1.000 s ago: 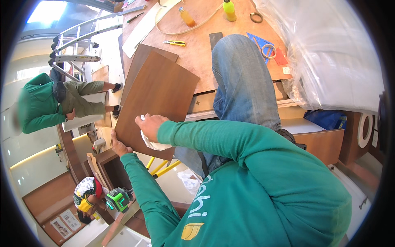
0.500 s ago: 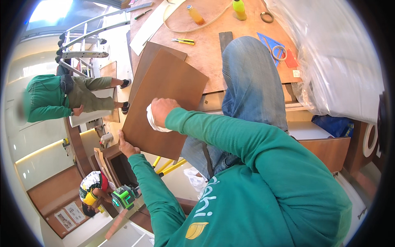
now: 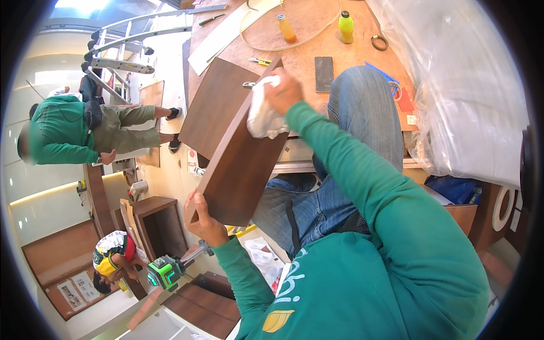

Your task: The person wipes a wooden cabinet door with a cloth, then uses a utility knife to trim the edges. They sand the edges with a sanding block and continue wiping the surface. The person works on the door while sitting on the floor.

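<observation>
A brown wood-grain panel (image 3: 245,177) is tilted up in front of me, with its long edge showing. My left hand (image 3: 205,224) is closed round the panel's near-left corner. My right hand (image 3: 285,93) grips a bunched white cloth (image 3: 262,116) and presses it against the panel near its far end. A small silver piece (image 3: 249,84) shows beside the cloth; its kind I cannot make out. Behind the held panel lies a second brown panel (image 3: 217,105), partly hidden, on the plywood worktop (image 3: 309,51). My raised knee (image 3: 365,116) is to the right of the panel.
On the worktop are a yellow utility knife (image 3: 260,61), an orange-drink bottle (image 3: 287,29), a yellow-green bottle (image 3: 345,27), a dark block (image 3: 323,73) and a tape roll (image 3: 379,42). A green laser level (image 3: 164,272) stands lower left. Two people (image 3: 62,127) and a ladder (image 3: 122,65) are at left.
The panel has been tipped from lying broad-face up to standing tilted on edge. My right hand has moved up and right with the cloth; my left hand has shifted down and right.
</observation>
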The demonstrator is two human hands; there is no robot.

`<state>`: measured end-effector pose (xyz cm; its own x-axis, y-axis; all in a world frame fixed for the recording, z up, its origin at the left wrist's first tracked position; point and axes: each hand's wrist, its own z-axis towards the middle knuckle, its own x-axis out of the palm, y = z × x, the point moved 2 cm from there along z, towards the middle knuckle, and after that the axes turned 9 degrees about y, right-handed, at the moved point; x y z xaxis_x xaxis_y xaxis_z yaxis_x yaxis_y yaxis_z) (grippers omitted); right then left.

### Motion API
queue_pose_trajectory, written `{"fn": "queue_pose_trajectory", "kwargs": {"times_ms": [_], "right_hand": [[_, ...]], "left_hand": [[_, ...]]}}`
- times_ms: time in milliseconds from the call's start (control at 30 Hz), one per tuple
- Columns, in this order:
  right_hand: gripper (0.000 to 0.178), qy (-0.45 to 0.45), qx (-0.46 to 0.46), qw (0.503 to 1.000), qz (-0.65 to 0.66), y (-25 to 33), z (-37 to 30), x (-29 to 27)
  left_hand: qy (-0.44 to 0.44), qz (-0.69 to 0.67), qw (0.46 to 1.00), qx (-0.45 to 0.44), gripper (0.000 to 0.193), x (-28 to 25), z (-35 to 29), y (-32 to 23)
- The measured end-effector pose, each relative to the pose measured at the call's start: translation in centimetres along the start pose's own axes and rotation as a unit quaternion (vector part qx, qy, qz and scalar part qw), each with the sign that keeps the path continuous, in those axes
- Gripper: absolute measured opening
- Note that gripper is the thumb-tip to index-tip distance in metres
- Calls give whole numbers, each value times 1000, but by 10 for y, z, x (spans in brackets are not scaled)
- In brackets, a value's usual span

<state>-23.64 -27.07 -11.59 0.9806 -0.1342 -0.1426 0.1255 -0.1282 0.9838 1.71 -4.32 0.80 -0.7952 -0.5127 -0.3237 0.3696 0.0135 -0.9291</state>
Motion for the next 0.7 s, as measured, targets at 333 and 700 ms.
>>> {"fn": "queue_pose_trajectory", "kwargs": {"times_ms": [333, 700], "right_hand": [[50, 44, 193, 933, 299, -186, 116, -49], [60, 305, 195, 823, 437, -150, 156, -16]], "left_hand": [[42, -9, 999, -15, 43, 8, -3, -8], [38, -42, 998, -36, 50, -6, 5, 7]]}}
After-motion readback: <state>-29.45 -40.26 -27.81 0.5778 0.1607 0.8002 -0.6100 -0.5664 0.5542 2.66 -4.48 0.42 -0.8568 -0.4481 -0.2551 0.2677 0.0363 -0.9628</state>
